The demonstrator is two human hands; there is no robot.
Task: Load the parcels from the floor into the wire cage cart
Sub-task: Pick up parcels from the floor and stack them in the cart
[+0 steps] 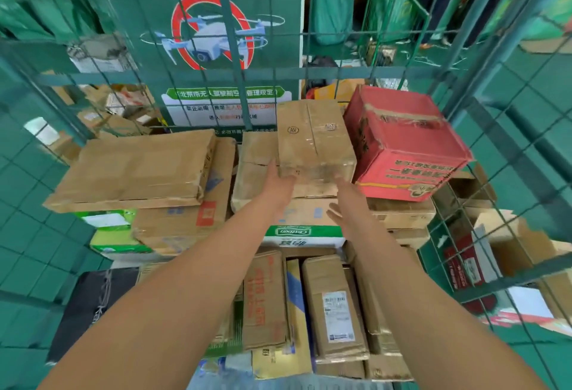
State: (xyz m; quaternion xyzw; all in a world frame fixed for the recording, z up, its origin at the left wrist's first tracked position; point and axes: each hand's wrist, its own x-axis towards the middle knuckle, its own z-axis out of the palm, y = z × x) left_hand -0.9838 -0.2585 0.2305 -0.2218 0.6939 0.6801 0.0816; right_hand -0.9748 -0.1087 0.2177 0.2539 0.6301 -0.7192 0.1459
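Your left hand (pixel 280 183) presses flat, fingers straight, on the near face of the brown box (pixel 314 142) atop the cage cart's (pixel 507 154) stack. Your right hand (pixel 346 200) hangs open just below it. A red box (pixel 405 148) crowds its right side, and a flat carton (pixel 136 170) lies to the left.

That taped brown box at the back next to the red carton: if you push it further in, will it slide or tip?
The taped brown box probably slides rather than tips: it looks squat and sits fairly flat on the carton below. Its glossy tape may feel slippery under the left hand. The red carton beside it is tilted and could shift if bumped.
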